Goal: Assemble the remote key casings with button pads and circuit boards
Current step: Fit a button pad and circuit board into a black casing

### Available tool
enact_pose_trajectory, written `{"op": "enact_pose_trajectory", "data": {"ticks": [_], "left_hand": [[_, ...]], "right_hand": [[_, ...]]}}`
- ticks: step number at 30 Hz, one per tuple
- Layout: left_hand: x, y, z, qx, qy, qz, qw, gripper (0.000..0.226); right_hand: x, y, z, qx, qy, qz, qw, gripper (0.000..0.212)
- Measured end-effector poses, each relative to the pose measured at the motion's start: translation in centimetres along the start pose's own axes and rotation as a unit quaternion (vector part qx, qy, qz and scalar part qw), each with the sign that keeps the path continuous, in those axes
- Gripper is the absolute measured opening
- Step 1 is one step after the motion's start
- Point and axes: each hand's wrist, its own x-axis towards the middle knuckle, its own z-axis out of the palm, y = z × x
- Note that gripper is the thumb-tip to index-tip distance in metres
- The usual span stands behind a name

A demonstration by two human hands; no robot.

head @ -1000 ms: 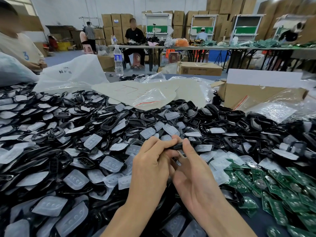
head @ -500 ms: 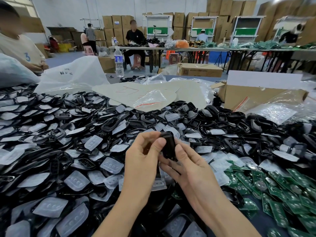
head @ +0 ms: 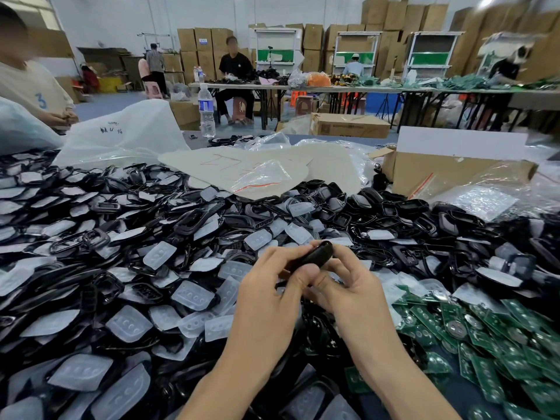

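Note:
A glossy black remote key casing (head: 313, 255) is held above the pile, tilted with its far end up to the right. My left hand (head: 272, 286) grips its near end with thumb and fingers. My right hand (head: 348, 286) holds its far end from the right, fingers curled around it. What is inside the casing is hidden. A heap of black casings (head: 194, 219) mixed with translucent white button pads (head: 194, 295) covers the table. Green circuit boards (head: 472, 331) lie in a pile at the lower right.
A cardboard box (head: 448, 174) and clear plastic bags (head: 478, 198) stand at the back right. A white sheet (head: 260, 165), a large white bag (head: 121, 131) and a water bottle (head: 206, 112) are behind the heap. A person in a cream shirt (head: 30, 86) sits at left.
The casing has turned in my hands, from edge-on, to upright, to tilted with its glossy back showing. Both hands stay together over the pile and have shifted slightly.

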Motion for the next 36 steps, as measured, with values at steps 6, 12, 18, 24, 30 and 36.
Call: {"op": "enact_pose_trajectory", "data": {"ticks": [6, 12, 18, 24, 30, 36], "left_hand": [[0.1, -0.5, -0.5, 0.101, 0.051, 0.097, 0.989, 0.023], [-0.2, -0.9, -0.1, 0.139, 0.058, 0.135, 0.979, 0.023], [-0.2, -0.5, 0.1, 0.089, 0.043, 0.100, 0.990, 0.024], [-0.1, -1.1, 0.0, 0.070, 0.061, 0.084, 0.992, 0.032], [0.0, -1.0, 0.3, 0.061, 0.074, 0.078, 0.992, 0.035], [-0.1, -0.8, 0.2, 0.072, 0.068, 0.076, 0.992, 0.032]], "right_hand": [[-0.3, -0.4, 0.9, 0.173, -0.018, 0.092, 0.980, 0.036], [-0.7, -0.4, 1.7, 0.235, -0.025, 0.107, 0.966, 0.056], [-0.5, 0.3, 1.9, 0.212, -0.017, 0.088, 0.973, 0.049], [-0.6, 1.5, 2.7, 0.171, 0.024, 0.080, 0.982, 0.049], [-0.6, 1.4, 2.5, 0.218, 0.000, 0.081, 0.973, 0.045], [-0.6, 1.3, 2.5, 0.221, 0.005, 0.077, 0.972, 0.041]]}}
